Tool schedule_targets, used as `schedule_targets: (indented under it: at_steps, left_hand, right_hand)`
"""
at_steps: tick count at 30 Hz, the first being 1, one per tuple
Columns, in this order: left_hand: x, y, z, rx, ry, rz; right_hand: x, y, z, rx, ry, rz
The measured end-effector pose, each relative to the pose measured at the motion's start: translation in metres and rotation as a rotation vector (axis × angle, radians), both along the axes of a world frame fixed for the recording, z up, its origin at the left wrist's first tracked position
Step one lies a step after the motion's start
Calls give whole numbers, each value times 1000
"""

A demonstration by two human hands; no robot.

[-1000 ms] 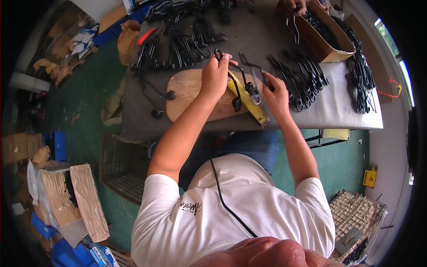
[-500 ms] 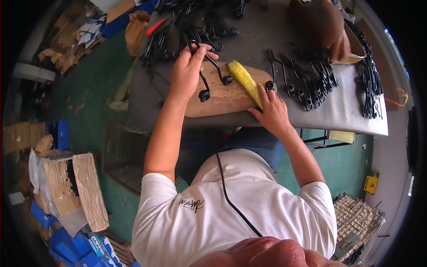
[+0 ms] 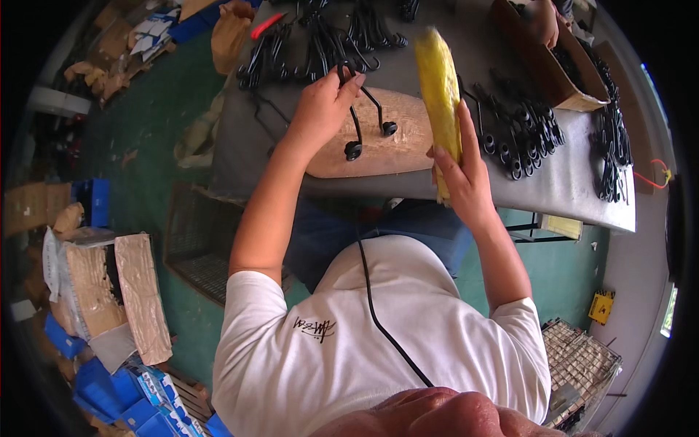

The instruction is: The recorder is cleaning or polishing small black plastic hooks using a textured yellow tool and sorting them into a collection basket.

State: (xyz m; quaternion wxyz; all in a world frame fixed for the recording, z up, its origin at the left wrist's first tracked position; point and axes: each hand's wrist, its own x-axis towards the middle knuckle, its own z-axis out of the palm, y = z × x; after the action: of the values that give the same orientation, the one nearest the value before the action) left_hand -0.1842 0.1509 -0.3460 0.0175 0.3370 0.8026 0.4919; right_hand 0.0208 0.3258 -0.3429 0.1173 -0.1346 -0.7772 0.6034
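My left hand (image 3: 320,109) grips a black bent metal hook piece (image 3: 362,116) with two round ends, held over a brown wooden board (image 3: 397,153) at the near edge of the grey table (image 3: 568,189). My right hand (image 3: 462,175) holds a long yellow tool (image 3: 440,95), raised upright above the board. A heap of black hooks (image 3: 320,44) lies just beyond my left hand. Another cluster of black hooks (image 3: 520,124) lies right of the yellow tool.
A cardboard box (image 3: 553,58) with another person's hand (image 3: 542,22) in it sits at the table's far right. More black hooks (image 3: 608,146) line the right edge. Wire crates (image 3: 200,240) (image 3: 579,364), cardboard and blue boxes (image 3: 95,291) stand on the green floor.
My right hand has lifted the yellow tool off the board and stood it upright. My left hand has kept hold of the black hook piece over the board.
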Motion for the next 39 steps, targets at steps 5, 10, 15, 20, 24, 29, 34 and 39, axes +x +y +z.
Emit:
schedule_targets:
  at_steps: [5,10,15,20,24,29,34,39]
  left_hand:
    - [0,0,-2,-30,105,37]
    - [6,-3,-9,58,-11,46]
    - [49,8,1,409,-256,0]
    - [69,16,9,187,79,24]
    - [70,27,12,164,127,51]
    - [68,23,9,160,57,49]
    - [69,25,2,187,146,70]
    - [68,26,7,119,141,156]
  right_hand:
    - [-33,1,-43,452,-128,256]
    - [-39,22,-61,165,-226,155]
    - [-10,21,-35,-133,-99,-50]
    - [10,7,22,24,124,-132]
    - [0,1,-11,322,181,-143]
    - [-22,14,-46,196,-242,90]
    - [-15,25,-13,131,-277,47]
    - [-12,13,56,457,303,-144]
